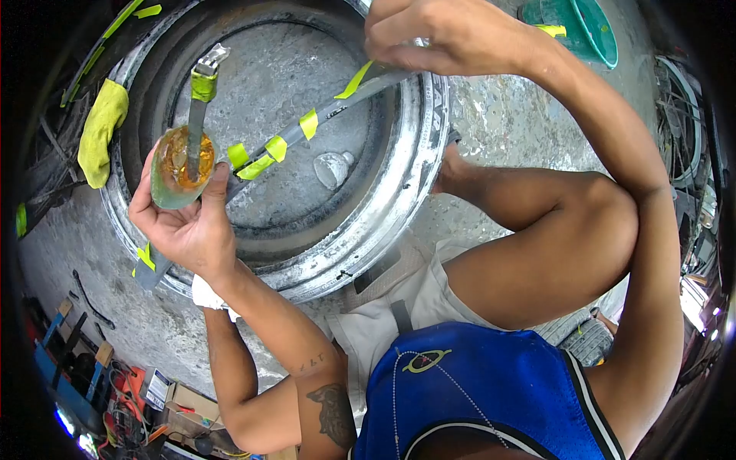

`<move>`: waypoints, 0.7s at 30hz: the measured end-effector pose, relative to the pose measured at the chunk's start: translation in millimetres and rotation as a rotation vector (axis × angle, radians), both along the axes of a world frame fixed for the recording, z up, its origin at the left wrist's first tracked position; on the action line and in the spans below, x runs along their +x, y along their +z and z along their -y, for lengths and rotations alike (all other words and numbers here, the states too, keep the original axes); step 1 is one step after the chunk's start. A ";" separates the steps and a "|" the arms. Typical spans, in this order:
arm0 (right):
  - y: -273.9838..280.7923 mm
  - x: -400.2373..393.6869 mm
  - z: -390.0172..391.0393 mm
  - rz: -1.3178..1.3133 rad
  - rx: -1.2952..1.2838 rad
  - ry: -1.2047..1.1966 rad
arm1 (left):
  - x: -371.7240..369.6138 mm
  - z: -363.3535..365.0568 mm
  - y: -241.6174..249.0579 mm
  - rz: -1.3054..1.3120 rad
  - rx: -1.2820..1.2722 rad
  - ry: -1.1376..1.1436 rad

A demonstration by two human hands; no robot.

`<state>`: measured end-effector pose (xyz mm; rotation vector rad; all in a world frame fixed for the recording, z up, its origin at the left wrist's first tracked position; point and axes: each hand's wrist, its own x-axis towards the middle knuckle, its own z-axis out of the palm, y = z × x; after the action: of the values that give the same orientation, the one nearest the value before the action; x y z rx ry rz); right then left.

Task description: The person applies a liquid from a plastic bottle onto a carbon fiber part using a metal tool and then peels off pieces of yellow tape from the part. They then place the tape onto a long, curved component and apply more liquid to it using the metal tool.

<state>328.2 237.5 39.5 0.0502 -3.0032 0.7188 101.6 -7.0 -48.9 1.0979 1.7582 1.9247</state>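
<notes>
My left hand (184, 230) is wrapped round a greenish translucent cup (170, 192) with amber liquid in it. A flat grey stick (197, 115) stands in the cup, bound with yellow-green tape near its metal-looking top end. Below lies a large tire (383, 222) with a whitish, dusty rim. Across it runs a dark strip (295, 136) with several yellow-green tape pieces (308, 124). My right hand (437, 38) is over the tire's far right edge, by the strip's upper end, its fingers curled together. Whatever they pinch is hidden.
A clear plastic piece (333, 170) lies inside the tire. A yellow-green cloth (103, 134) hangs at its left edge. Tools and boxes (188, 406) are at lower left, a green bucket (586, 34) at upper right. My bent right leg (552, 245) is beside the tire.
</notes>
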 end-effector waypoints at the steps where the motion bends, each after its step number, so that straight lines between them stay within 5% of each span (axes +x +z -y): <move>1: -1.3 -0.3 -1.0 0.000 -0.001 -0.002 | 0.1 0.0 -0.4 0.000 0.000 0.004; 21: 8.9 -7.7 -5.3 0.197 0.221 0.222 | -0.1 0.2 0.1 0.014 0.018 -0.012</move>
<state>320.5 242.8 48.4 0.3466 -3.2898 0.4242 101.5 -7.2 -48.9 1.0963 1.7265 1.9404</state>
